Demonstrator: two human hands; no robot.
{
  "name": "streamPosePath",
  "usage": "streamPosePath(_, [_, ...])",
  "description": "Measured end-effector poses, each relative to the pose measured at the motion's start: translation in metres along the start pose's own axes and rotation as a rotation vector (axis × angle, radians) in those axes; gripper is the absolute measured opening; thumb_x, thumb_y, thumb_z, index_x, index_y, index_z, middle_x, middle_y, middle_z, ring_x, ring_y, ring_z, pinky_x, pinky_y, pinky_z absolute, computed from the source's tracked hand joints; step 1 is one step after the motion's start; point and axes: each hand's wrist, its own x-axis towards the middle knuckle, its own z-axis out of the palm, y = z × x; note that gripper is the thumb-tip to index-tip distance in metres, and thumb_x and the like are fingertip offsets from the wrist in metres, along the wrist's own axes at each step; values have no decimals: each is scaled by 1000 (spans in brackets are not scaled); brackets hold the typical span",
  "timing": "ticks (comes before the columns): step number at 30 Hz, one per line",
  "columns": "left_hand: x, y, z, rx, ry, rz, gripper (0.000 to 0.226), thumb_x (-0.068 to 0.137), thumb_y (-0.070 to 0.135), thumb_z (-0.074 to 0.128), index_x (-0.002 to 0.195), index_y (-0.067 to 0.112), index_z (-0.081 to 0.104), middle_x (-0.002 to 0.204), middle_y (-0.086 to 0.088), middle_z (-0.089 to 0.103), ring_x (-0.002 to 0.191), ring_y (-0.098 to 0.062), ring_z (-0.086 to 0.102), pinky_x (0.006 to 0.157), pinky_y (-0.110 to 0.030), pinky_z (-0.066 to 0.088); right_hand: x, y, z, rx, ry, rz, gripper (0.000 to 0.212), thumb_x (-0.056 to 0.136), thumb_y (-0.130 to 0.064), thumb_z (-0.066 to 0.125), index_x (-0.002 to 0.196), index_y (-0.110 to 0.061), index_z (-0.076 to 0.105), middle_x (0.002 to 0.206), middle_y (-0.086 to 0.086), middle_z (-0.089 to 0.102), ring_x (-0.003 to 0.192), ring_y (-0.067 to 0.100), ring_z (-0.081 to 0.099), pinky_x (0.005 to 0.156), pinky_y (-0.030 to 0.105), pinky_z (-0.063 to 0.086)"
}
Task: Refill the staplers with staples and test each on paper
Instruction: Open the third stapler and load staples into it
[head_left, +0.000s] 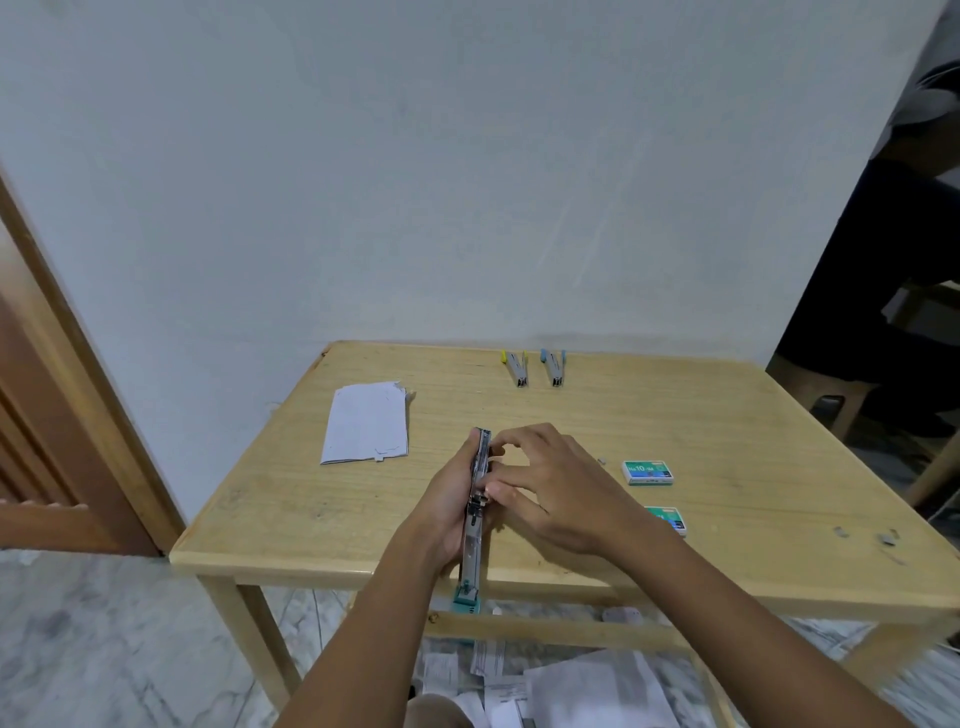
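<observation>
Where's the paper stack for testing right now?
The paper stack lies on the wooden table, far-left part, left of the left hand holding the open stapler.

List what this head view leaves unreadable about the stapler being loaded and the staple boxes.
- Opened stapler: whether its channel holds staples; left hand and right hand cover it.
- Nearer staple box: the right wrist hides half.
- Farther staple box: small print is blurred.
- Right fingertips: any staples there are too small.
</observation>
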Motion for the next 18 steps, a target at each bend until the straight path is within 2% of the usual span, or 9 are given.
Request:
streamPosePath(3, [-3, 1, 4, -36, -11, -14, 39, 98, 48, 48, 88, 11, 58, 51, 0, 50, 41, -9, 50, 43, -21, 47, 6, 2, -4, -96, 1, 5, 47, 98, -53, 28, 129, -39, 59, 143, -10, 42, 134, 11, 28, 106, 35, 30])
streamPosePath(6, [-2, 1, 6, -37, 27, -15, 45, 99, 49, 46, 78, 11, 55, 43, -1, 42, 34, -10, 44, 42, -21, 44, 12, 5, -6, -162, -1, 19, 58, 94, -56, 17, 135, -38, 53, 144, -6, 43, 134, 14, 31, 105, 37, 32])
streamPosePath(11, [1, 0, 3, -55, 25, -11, 42, 98, 50, 47, 84, 12, 58, 44, -1, 41, 35, -11, 43, 43, -22, 43, 18, 2, -2, -242, 44, 37, 54, 98, -53, 22, 138, -33, 51, 145, -1, 45, 134, 19, 35, 103, 41, 36])
streamPosePath(15, [-3, 0, 6, -15, -5, 14, 41, 100, 48, 43, 89, 12, 60, 46, -1, 41, 37, -11, 41, 41, -22, 43, 15, 0, 1, -103, 59, 151, 47, 101, -50, 29, 142, -33, 47, 145, -5, 41, 134, 15, 31, 105, 37, 32])
streamPosePath(18, [0, -1, 2, -27, -5, 9, 44, 100, 50, 42, 88, 11, 60, 49, 0, 44, 42, -11, 40, 44, -23, 44, 10, -3, 4, 51, 136, 174, 43, 100, -49, 37, 136, -32, 54, 133, -9, 49, 125, 9, 40, 101, 34, 39])
